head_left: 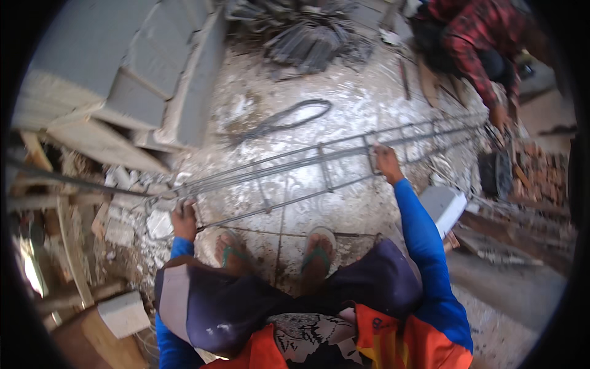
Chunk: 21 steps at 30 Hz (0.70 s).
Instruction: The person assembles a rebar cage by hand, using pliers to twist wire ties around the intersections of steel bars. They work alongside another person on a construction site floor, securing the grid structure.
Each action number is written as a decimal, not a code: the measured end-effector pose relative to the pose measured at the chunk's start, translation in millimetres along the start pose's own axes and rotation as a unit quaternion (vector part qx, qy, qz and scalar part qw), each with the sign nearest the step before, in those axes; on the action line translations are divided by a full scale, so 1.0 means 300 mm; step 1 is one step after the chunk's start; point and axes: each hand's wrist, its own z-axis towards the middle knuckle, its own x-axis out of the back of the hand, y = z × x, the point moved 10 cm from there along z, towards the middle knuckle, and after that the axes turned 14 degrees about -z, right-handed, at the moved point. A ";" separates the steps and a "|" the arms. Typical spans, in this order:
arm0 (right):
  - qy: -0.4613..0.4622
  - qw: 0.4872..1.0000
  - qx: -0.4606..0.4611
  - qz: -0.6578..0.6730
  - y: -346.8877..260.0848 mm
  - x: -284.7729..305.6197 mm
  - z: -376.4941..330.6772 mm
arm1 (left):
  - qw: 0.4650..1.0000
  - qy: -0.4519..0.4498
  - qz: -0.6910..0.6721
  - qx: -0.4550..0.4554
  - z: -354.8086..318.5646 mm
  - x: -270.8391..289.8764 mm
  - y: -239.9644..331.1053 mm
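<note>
Rebar cage [322, 158] | R hand [387, 163]: arm extd, gripping it | L hand [184, 221]: low, grip unclear

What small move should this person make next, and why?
Probably steady the cage with both hands: the right hand grasps a crosspiece, the left hand is at the left end, and a co-worker's hand is at the far end, where a shift might disturb it.
</note>
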 end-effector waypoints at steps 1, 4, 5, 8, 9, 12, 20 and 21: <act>0.060 0.990 0.072 -0.106 -0.089 0.049 -0.012 | 0.997 0.033 -0.065 -0.010 -0.032 0.018 -0.003; 0.002 0.998 -0.009 -0.054 -0.191 0.026 -0.032 | 0.991 0.062 -0.115 -0.013 -0.061 0.098 -0.073; 0.007 0.999 -0.016 -0.043 -0.196 0.042 -0.054 | 0.992 0.064 -0.110 -0.012 -0.063 0.096 -0.056; 0.001 0.999 -0.030 -0.036 -0.150 0.035 -0.103 | 0.994 0.082 -0.077 0.002 -0.149 0.118 -0.049; -0.004 0.999 -0.030 -0.038 -0.141 -0.005 -0.099 | 0.992 0.096 -0.077 -0.001 -0.178 0.157 -0.040; -0.053 0.996 -0.062 0.021 -0.206 -0.061 -0.177 | 0.991 0.129 -0.040 -0.012 -0.256 0.283 -0.045; -0.246 0.942 -0.087 0.209 -0.473 -0.339 -0.389 | 0.971 0.185 0.150 -0.026 -0.242 0.670 0.162; -0.279 0.929 -0.086 0.227 -0.560 -0.375 -0.436 | 0.962 0.198 0.181 -0.042 -0.260 0.731 0.167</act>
